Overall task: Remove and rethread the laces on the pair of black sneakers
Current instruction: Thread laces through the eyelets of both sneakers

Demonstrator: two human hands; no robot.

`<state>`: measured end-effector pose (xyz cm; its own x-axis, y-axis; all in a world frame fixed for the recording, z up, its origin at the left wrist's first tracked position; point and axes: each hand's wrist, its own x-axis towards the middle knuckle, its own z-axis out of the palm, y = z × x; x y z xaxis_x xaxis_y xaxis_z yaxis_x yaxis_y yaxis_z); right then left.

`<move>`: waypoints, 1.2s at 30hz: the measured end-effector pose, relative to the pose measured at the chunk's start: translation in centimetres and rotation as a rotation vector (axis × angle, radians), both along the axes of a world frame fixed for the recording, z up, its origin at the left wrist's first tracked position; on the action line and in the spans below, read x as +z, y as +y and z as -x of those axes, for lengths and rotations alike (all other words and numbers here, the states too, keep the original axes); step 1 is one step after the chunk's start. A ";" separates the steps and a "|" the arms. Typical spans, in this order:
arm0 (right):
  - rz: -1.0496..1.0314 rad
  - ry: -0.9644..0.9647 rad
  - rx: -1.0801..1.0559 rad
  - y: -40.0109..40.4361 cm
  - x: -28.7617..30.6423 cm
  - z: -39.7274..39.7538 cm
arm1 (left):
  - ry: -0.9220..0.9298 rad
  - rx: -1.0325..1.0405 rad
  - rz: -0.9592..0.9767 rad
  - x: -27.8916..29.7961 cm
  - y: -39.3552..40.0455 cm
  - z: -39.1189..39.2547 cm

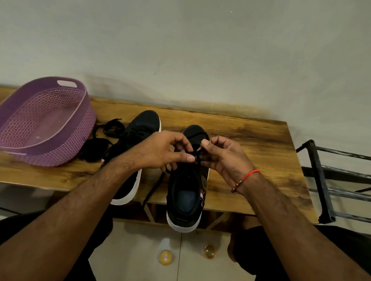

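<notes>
Two black sneakers with white soles stand on a wooden table (257,143), toes toward the wall. The right sneaker (185,195) has its heel over the table's front edge. Above its tongue my left hand (163,152) and my right hand (223,158) each pinch the black lace (195,154), which crosses between my fingertips. One lace end (153,188) hangs down to the left of that shoe. The left sneaker (140,128) lies partly under my left forearm. A loose black lace (112,127) lies in a heap to its left.
A purple perforated plastic basket (37,120) stands at the table's left end, with nothing in it. A dark metal rack (323,186) stands to the right of the table. Two small yellowish objects (166,257) lie on the floor between my knees.
</notes>
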<state>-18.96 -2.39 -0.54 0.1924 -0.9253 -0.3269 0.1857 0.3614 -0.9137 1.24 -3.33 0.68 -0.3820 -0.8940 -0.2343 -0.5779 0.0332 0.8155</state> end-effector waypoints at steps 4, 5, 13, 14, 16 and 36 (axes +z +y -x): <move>0.022 -0.002 -0.006 0.0 0.2 0.0 | -0.008 -0.025 0.034 -0.6 0.5 0.8; 0.029 -0.001 -0.007 -0.1 0.2 0.1 | 0.005 -0.009 0.021 -0.4 0.5 0.8; 0.058 0.025 -0.033 -0.2 -0.1 0.3 | 0.275 0.075 -0.340 1.2 0.3 -0.1; 0.061 0.026 -0.031 -0.3 -0.1 0.3 | 0.296 0.078 -0.382 1.2 0.3 -0.2; 0.063 0.031 -0.031 -0.3 -0.2 0.4 | 0.290 0.093 -0.401 1.0 0.3 -0.2; 0.180 0.151 -0.035 -0.2 0.2 0.1 | -0.099 -0.016 0.207 -1.6 1.0 1.7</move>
